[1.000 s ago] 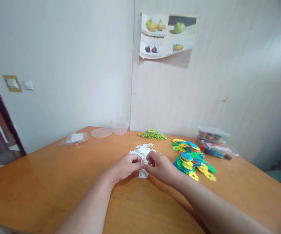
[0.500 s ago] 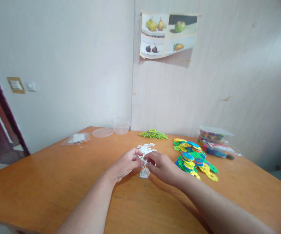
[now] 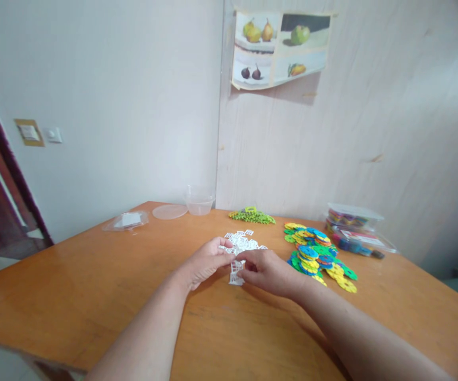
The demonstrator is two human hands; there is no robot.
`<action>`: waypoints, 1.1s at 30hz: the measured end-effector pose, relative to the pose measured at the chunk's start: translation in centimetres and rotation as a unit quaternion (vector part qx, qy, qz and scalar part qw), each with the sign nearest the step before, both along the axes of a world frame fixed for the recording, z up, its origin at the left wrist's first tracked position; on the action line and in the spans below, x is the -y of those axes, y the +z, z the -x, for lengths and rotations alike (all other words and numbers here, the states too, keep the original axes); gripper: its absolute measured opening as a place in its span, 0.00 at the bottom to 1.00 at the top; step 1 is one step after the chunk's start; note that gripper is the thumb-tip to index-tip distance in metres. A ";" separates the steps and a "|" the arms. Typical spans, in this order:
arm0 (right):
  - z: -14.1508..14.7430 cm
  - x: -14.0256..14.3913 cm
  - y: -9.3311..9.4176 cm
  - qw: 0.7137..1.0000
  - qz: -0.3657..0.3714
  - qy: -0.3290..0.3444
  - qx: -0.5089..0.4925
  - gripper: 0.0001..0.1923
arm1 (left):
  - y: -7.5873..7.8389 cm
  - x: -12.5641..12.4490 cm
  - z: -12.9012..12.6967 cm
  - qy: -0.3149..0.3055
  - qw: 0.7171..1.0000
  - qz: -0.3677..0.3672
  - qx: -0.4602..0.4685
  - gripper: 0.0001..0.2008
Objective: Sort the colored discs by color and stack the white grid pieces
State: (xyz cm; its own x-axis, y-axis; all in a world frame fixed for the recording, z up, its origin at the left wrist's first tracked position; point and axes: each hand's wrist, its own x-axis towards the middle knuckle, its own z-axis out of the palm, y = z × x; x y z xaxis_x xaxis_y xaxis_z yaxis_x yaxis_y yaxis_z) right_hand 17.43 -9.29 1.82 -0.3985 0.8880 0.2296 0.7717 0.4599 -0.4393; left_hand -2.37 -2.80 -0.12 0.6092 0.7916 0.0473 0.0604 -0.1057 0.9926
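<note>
A pile of small white plastic lattice pieces (image 3: 246,243) lies on the table just beyond my hands. My left hand (image 3: 208,263) comes in from the left, its thumb and fingers pinched at a white lattice piece (image 3: 235,266). From the other side my right hand (image 3: 267,271) pinches the same piece, thumb and forefinger close to the left thumb tip. Below the fingertips, more white latticework (image 3: 235,279) stands near the table top; whether it is joined to the held piece I cannot tell. My fingers hide part of the pile.
On the wooden table (image 3: 133,296), colourful notched discs (image 3: 316,254) are heaped to the right. Green pieces (image 3: 252,216) lie at the back, beside a clear tub (image 3: 200,201) and its round lid (image 3: 170,211). Clear boxes (image 3: 356,217) stand back right; a flat clear package (image 3: 126,220) lies back left.
The camera view has shifted slightly. My fingertips have drawn closer together, and the left thumb has straightened towards the right hand. More of the white latticework below them now shows.
</note>
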 end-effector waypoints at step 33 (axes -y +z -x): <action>-0.5 -0.6 -1.2 0.992 0.066 -0.070 0.084 0.10 | -0.8 -0.4 0.5 -0.015 0.911 -0.282 -0.299 0.16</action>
